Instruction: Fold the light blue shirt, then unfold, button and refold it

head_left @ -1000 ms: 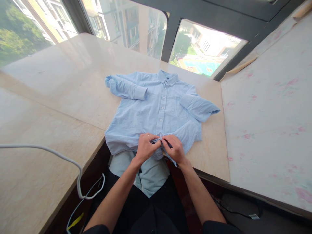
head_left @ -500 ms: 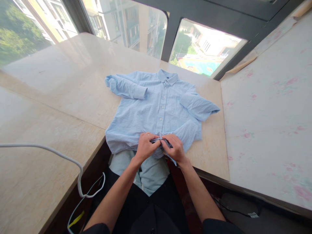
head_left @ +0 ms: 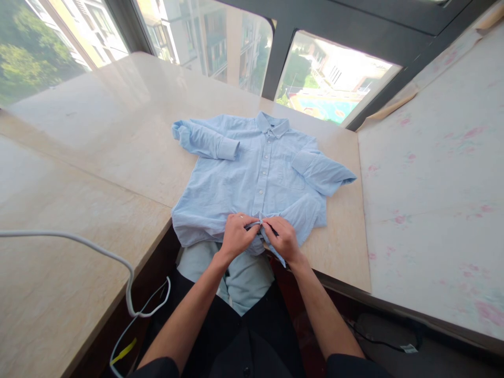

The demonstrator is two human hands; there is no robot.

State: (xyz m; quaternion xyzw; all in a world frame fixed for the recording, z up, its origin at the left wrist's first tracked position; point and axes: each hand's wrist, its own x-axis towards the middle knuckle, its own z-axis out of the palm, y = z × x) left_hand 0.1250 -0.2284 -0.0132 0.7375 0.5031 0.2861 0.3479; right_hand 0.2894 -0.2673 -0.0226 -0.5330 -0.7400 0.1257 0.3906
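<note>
A light blue button-up shirt (head_left: 252,168) lies front side up on the beige stone counter (head_left: 118,152), collar toward the windows and both sleeves folded across the chest. Its lower hem is bunched at the counter's near edge. My left hand (head_left: 236,236) pinches the left side of the button placket at the hem. Right beside it, my right hand (head_left: 282,239) pinches the other side of the placket. The fingertips of both hands meet at the shirt's centre line.
A white cable (head_left: 98,257) runs across the left counter and drops over its edge. A pale board with pink stains (head_left: 433,173) covers the right side. Windows (head_left: 205,37) run along the far edge. My dark-clothed lap (head_left: 244,336) fills the gap below.
Both hands stay pinched on the hem placket, with only small finger movements. The view has shifted slightly.
</note>
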